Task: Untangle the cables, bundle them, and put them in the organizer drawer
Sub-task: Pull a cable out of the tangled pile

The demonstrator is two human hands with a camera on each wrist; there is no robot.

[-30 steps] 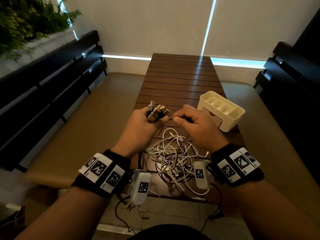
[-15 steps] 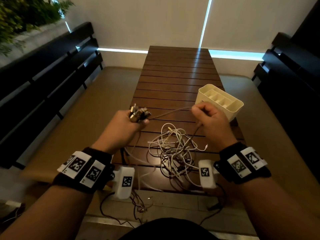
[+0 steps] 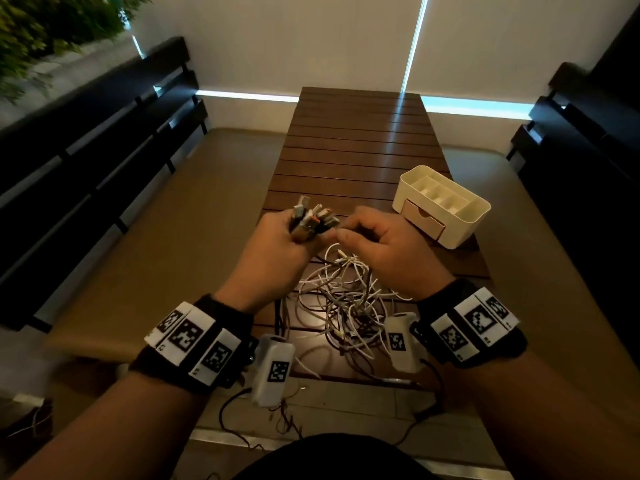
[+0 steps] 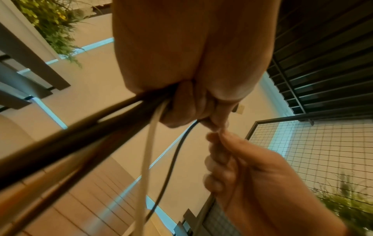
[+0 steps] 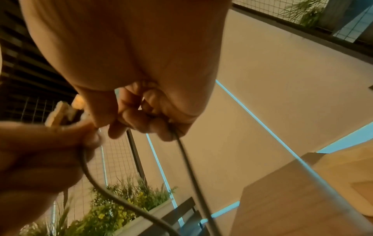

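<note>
A tangle of white and dark cables lies on the near end of the slatted wooden table. My left hand grips a bunch of cable plugs that stick up out of its fist; several cables hang from it in the left wrist view. My right hand sits right beside the plugs, fingers curled round a thin dark cable that runs down from it. The cream organizer stands at the table's right edge, its small drawer facing me and pushed in.
Dark slatted benches run along the left and another at the right, with tan cushions beside the table. A planter with greenery is at the upper left. Thin wires dangle off the table's near edge.
My right hand, which had drawn one cable out to the right, has come back beside the plugs in my left hand. Both hands are close together again.
</note>
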